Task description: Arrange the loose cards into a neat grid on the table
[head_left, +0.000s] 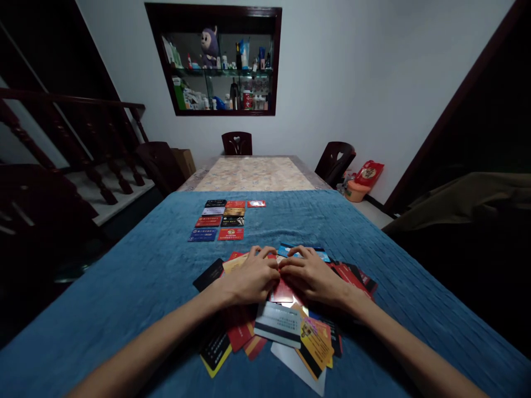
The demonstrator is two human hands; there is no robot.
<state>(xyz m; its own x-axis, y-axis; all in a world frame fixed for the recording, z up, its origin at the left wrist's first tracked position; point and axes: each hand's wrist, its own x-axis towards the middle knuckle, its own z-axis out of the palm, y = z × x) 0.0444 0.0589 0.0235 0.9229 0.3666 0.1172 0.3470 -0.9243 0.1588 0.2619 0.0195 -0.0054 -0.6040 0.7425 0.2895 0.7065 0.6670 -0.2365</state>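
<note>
A loose pile of plastic cards lies on the blue cloth in front of me. My left hand [258, 276] rests palm down on its left part, fingers apart and bent. Close beside it, my right hand [309, 272] also lies palm down on the pile with its fingers spread. Between and below the hands shows a red card [282, 292]. Nearer to me are a grey card [277, 322] with a dark stripe and an orange card [315, 344]. A light blue card [322, 255] sticks out beyond my right hand. The hands hide the middle of the pile.
Farther off, several cards lie in two columns, with a dark blue card [202, 235] at the near left. One red-and-white card [256, 204] lies to their right. The blue cloth [141, 276] covers the near table. Chairs [335, 163] stand around the far end.
</note>
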